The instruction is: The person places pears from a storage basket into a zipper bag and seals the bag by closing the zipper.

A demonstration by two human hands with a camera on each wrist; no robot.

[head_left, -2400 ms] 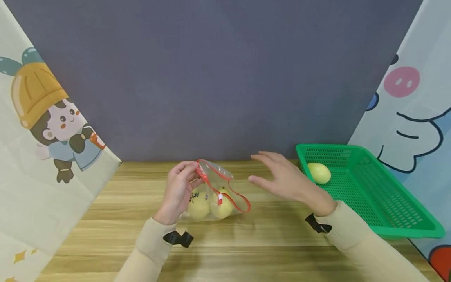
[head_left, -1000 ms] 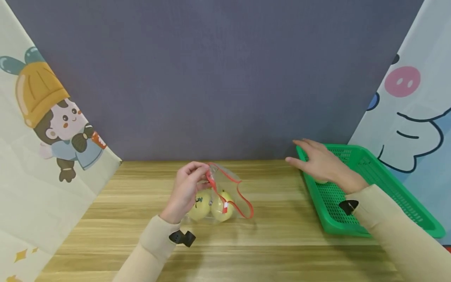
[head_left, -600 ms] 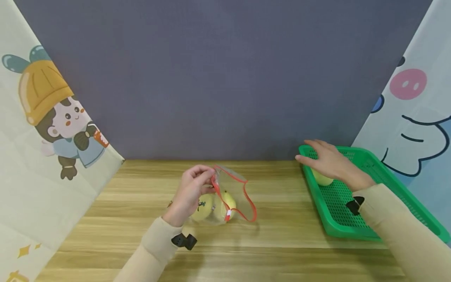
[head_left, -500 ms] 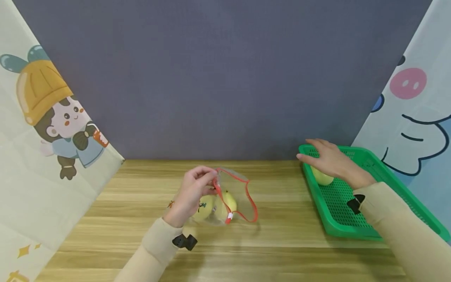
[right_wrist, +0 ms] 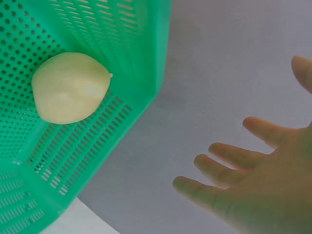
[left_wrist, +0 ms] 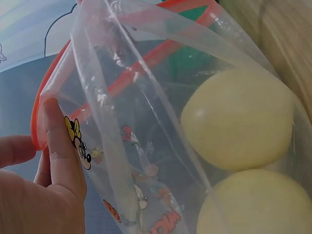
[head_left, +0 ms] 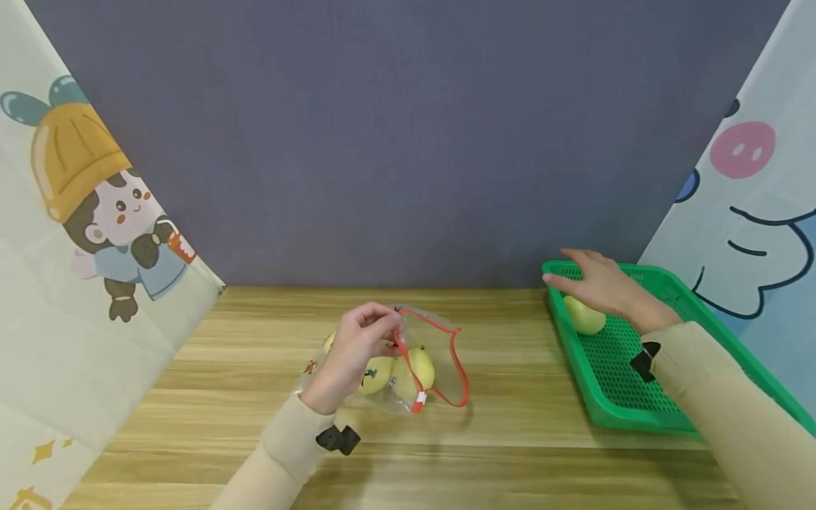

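Note:
My left hand (head_left: pixel 358 348) pinches the red-edged mouth of a clear plastic zipper bag (head_left: pixel 444 358), keeping it raised over the table. Pale yellow pears (head_left: pixel 417 372) lie inside the bag; the left wrist view shows two of them (left_wrist: pixel 239 119) through the printed plastic. A white slider (head_left: pixel 421 397) sits on the red zip. My right hand (head_left: pixel 602 285), fingers spread and holding nothing, hovers above the far left corner of a green basket (head_left: pixel 593 397). Below it, one pear (head_left: pixel 584 316) rests on the basket's floor, stem visible in the right wrist view.
The wooden table (head_left: pixel 497 460) carries the bag at its middle and the basket at its right. A dark grey panel (head_left: pixel 408 142) stands along the back edge. Cartoon-printed sheets (head_left: pixel 38 297) border the left and right sides.
My right hand has moved right, from beside the basket to over its far left corner. The left hand has shifted slightly right with the bag's mouth, keeping its pinch.

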